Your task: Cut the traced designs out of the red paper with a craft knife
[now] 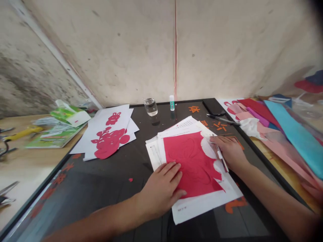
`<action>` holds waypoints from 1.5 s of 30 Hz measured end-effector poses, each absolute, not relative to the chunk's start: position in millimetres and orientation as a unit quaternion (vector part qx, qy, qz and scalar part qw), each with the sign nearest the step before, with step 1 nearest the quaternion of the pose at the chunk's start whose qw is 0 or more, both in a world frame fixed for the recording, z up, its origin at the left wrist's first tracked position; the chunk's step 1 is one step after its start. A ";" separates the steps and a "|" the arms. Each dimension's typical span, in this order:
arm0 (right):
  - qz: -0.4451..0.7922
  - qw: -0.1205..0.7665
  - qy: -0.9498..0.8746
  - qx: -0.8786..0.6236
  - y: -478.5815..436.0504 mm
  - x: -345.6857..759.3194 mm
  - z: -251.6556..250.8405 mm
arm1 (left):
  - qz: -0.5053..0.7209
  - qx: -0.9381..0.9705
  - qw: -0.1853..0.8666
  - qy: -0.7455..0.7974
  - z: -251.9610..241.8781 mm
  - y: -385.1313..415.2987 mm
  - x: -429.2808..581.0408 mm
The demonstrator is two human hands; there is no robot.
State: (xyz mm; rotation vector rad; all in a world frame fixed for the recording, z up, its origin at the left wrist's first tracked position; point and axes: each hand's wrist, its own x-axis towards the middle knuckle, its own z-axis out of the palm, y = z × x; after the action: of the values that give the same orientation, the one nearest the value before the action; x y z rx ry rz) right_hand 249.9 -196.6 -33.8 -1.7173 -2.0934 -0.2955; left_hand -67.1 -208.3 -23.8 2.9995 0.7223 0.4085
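Note:
A red sheet of paper (191,164) lies on a stack of white papers (194,210), its right side cut into curves and points. Faint drawn outlines show on its surface. My left hand (164,186) rests on the red sheet's lower left part, fingers spread. At the sheet's upper right edge is my right hand (228,151), its fingers around a slim craft knife or pen (222,159) that slants down over the white paper; its exact kind is unclear.
Red paper cutouts (108,143) lie on white sheets at the left. A glass of water (150,107) and a glue stick (172,103) stand at the back. Coloured papers (292,127) are on the right, scissors (8,193) at the far left.

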 end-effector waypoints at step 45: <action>0.362 0.673 -0.379 -0.522 -187.1 223.4 -30.6 | 0.231 0.417 0.835 0.274 -26.0 -133.2 -16.6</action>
State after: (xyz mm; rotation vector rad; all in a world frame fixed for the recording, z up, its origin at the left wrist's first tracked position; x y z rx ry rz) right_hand 223.4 -187.1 -30.6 -1.1752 -0.8531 0.8143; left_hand -16.6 -133.2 -26.0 0.8826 0.5802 0.4891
